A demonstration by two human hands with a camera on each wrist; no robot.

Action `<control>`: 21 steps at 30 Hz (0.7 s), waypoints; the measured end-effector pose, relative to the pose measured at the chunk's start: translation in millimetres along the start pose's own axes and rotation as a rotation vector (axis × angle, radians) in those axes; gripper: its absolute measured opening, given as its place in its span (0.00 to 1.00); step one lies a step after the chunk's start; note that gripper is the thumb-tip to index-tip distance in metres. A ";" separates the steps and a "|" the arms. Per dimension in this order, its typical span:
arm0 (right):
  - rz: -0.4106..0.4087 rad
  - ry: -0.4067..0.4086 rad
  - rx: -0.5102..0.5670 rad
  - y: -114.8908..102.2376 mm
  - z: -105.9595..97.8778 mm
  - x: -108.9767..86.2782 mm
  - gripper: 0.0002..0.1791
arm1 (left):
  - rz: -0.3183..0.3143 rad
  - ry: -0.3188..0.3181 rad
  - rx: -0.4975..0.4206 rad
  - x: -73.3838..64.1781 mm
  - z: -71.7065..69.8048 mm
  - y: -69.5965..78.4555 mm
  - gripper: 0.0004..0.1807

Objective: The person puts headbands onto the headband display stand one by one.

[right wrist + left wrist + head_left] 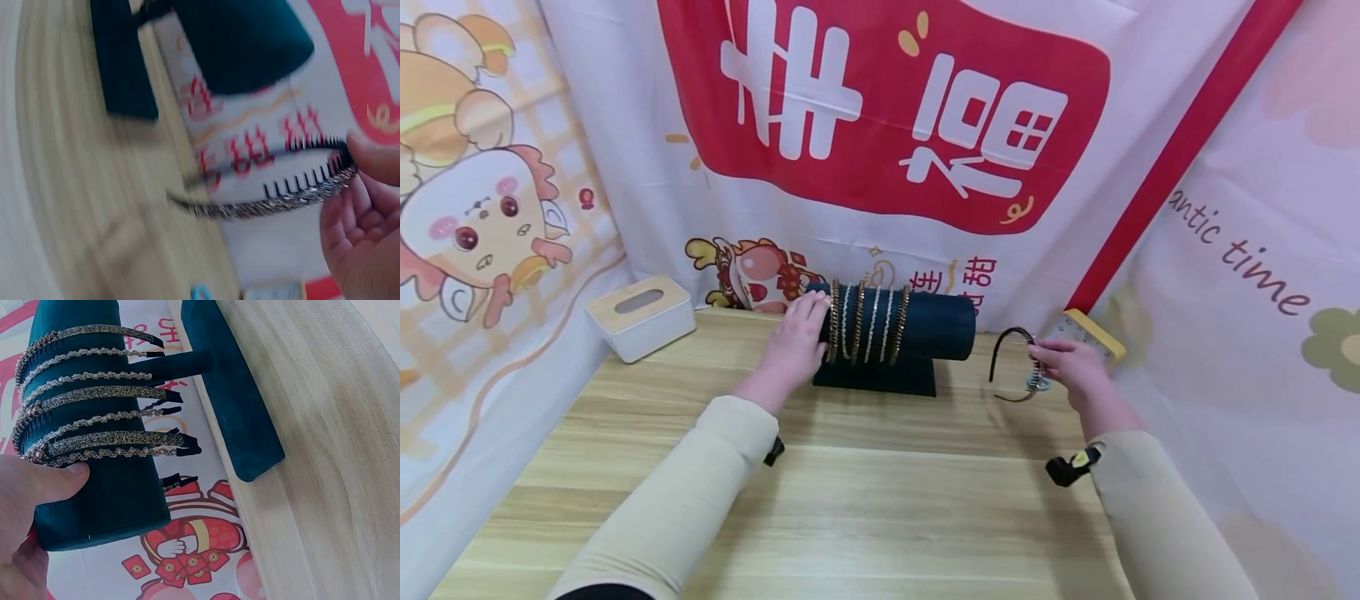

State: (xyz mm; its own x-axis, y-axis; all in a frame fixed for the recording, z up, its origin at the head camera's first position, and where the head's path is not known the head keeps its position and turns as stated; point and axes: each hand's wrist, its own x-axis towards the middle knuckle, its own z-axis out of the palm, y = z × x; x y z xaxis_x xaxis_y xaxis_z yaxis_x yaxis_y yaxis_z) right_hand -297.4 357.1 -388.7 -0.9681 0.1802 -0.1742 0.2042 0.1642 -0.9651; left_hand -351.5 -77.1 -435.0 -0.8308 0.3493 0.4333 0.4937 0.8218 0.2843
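A dark teal velvet headband stand (940, 327) stands at the back of the table, a horizontal roll on a flat base. Several headbands (94, 397), some glittery and some beaded, circle the left part of its roll. My left hand (797, 342) holds the roll's left end, thumb (59, 481) lying on the velvet right beside the outermost bands. To the right of the stand, my right hand (1075, 371) pinches a loose headband (269, 205) at the middle of its curve. This one is glittery outside with black comb teeth inside, and its two ends point toward the stand.
A white tissue box (655, 323) with a wooden lid sits at the back left. Behind my right hand is a yellow-edged box-like object (1101, 333), with a small light blue item (1039, 383) near it. Printed cloth walls close off the back and both sides.
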 end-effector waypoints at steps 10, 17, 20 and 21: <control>0.003 0.038 0.284 -31.8 53.9 1.0 0.14 | -0.014 -0.020 -0.009 -0.2 -2.2 -0.1 0.39; 0.068 -0.022 0.423 -44.6 71.8 7.3 0.24 | -0.010 -0.018 -0.007 -1.0 -2.7 0.7 0.38; 0.097 -0.043 0.481 -47.3 76.8 10.0 0.19 | -0.012 -0.022 -0.006 -1.1 -3.1 0.8 0.38; 0.105 -0.053 0.497 -47.8 78.0 10.8 0.18 | -0.014 -0.023 -0.007 -1.2 -3.2 0.8 0.38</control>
State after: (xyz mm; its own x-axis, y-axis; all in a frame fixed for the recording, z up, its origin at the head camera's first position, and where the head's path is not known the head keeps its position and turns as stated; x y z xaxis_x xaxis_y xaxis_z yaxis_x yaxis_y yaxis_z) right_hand -329.0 275.5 -359.8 -0.9547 0.1194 -0.2727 0.2196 -0.3358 -0.9160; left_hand -349.3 -78.4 -432.5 -0.8432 0.3479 0.4098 0.4836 0.8238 0.2958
